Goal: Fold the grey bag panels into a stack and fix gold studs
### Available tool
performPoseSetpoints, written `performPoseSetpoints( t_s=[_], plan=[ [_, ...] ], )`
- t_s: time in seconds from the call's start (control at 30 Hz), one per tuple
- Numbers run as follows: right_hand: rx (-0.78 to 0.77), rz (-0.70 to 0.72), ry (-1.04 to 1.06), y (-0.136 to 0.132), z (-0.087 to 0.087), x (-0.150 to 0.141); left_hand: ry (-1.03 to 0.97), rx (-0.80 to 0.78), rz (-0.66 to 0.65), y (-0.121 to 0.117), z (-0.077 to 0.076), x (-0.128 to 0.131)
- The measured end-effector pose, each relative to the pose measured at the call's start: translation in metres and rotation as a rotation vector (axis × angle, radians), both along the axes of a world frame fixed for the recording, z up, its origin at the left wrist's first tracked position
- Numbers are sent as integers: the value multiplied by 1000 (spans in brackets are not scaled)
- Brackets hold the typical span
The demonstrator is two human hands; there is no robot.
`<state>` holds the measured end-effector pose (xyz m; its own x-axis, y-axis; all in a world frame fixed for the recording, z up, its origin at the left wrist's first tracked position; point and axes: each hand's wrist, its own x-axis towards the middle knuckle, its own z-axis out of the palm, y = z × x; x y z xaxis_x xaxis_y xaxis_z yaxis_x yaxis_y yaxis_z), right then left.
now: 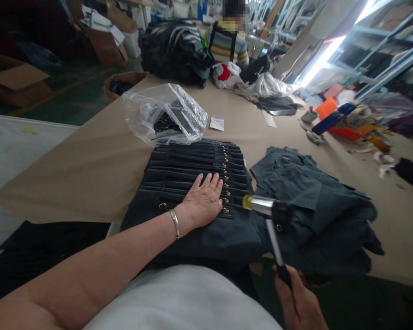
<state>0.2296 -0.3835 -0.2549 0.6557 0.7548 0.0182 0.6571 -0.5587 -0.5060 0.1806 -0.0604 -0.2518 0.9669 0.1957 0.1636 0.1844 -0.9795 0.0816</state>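
Note:
My left hand (pixel 203 201) lies flat, fingers a little apart, on a row of overlapping dark fabric pieces (pixel 192 160). Each piece has a dark zipper, and the gold zipper pulls (pixel 226 185) line up just right of my fingertips. A gold ring (pixel 163 206) shows on the nearest piece, left of my wrist. At the lower right, my right hand (pixel 299 298) is wrapped round the black handle of a mallet (pixel 266 206). Its head has a yellow end and a black end, and it is raised over the right side of the fabric.
To the right lies a loose pile of dark fabric (pixel 306 192). A clear plastic bag (pixel 165 114) with black items stands behind the row, beside a small white paper (pixel 216 123). An orange tray (pixel 347 130) and scraps sit farther right. A person (pixel 229 39) is at the back.

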Motion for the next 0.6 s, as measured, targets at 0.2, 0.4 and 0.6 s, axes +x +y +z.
performPoseSetpoints(
  t_s=[0.2, 0.4, 0.6],
  plan=[
    [-137, 1, -39, -3, 6, 7, 12, -23, -1, 0, 1, 0],
    [-53, -125, -142, 33, 32, 58, 12, -89, -2, 1, 2, 3],
    [-329, -116, -291, 94, 12, 123, -31, -299, -26, 7, 27, -23]
  ],
)
